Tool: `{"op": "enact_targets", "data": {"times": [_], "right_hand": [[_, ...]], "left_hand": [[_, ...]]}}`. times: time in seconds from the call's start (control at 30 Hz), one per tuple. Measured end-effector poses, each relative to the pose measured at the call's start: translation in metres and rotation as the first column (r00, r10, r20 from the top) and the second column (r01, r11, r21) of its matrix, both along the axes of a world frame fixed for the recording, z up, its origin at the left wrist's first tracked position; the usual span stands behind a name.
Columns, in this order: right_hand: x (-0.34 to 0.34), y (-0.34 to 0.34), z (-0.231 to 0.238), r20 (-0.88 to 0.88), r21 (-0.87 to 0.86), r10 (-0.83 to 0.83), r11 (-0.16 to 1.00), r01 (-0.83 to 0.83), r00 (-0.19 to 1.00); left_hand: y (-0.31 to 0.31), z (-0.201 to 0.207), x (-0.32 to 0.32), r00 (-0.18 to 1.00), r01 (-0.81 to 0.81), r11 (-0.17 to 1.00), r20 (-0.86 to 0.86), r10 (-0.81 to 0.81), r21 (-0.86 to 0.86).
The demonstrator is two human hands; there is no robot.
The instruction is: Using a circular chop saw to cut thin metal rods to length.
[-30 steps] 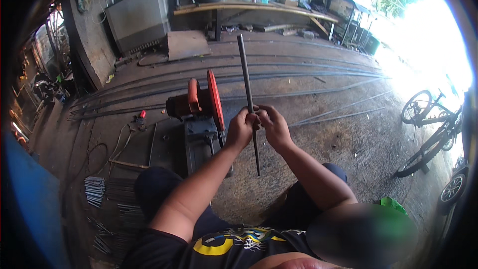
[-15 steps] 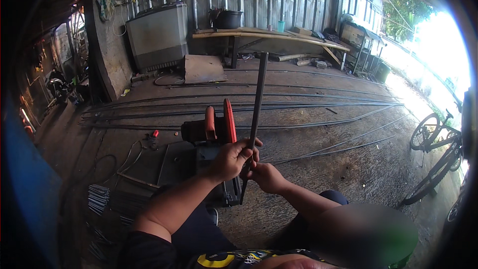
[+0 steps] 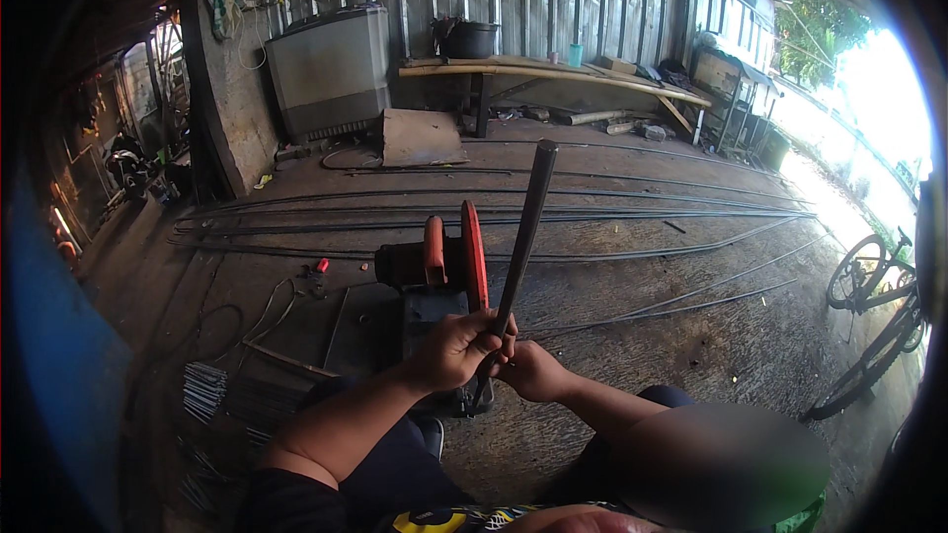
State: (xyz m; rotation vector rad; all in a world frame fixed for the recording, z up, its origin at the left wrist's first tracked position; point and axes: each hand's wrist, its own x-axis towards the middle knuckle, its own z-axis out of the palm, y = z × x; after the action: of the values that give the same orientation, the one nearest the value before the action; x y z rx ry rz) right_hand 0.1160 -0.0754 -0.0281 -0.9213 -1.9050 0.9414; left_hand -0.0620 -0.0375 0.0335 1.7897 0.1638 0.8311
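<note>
A long dark metal bar stands nearly upright before me, its top leaning away and a little right. Around its lower part the fingers of my left hand are wrapped. My right hand is closed just below and to the right, its fingertips against the bar under the left hand; the exact grip is partly hidden. Just beyond my hands is a cut-off saw with a red guard and orange handle, on a dark base on the floor.
Long thin rods lie across the concrete floor. Short cut rods are piled at lower left, near a metal frame. A bicycle is at the right. Along the corrugated wall stand a bench and a grey appliance.
The bar's top has tipped toward me and to the right, and it now looks shorter. Both hands keep hold, slightly lower in view. The whole scene has shifted a little right and down.
</note>
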Motion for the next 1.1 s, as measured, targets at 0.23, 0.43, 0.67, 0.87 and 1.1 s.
{"op": "enact_targets", "data": {"times": [0.23,0.43,0.67,0.87,1.1], "right_hand": [[-0.001,-0.001,-0.002,-0.037,-0.258,0.069,0.963,-0.076,0.997],[-0.012,0.005,0.010,-0.519,-0.306,-0.055,0.944,-0.125,0.853],[-0.011,0.017,0.021,-0.313,-0.393,-0.388,0.884,0.254,0.867],[0.001,0.010,0.048,-0.117,0.043,-0.506,0.857,0.513,0.855],[-0.002,0.000,0.049,0.050,0.127,-0.442,0.892,0.433,0.896]], "left_hand": [[-0.003,0.003,-0.004,0.988,-0.139,0.989,0.077,0.134,0.060],[0.008,-0.005,0.016,0.871,-0.487,0.869,0.130,0.474,0.089],[0.027,-0.007,0.027,0.879,-0.464,0.881,0.072,0.471,-0.086],[0.055,0.037,-0.011,0.712,0.170,0.853,0.660,0.240,-0.493],[0.055,0.077,-0.057,0.490,0.245,0.903,0.849,0.199,-0.353]]}}
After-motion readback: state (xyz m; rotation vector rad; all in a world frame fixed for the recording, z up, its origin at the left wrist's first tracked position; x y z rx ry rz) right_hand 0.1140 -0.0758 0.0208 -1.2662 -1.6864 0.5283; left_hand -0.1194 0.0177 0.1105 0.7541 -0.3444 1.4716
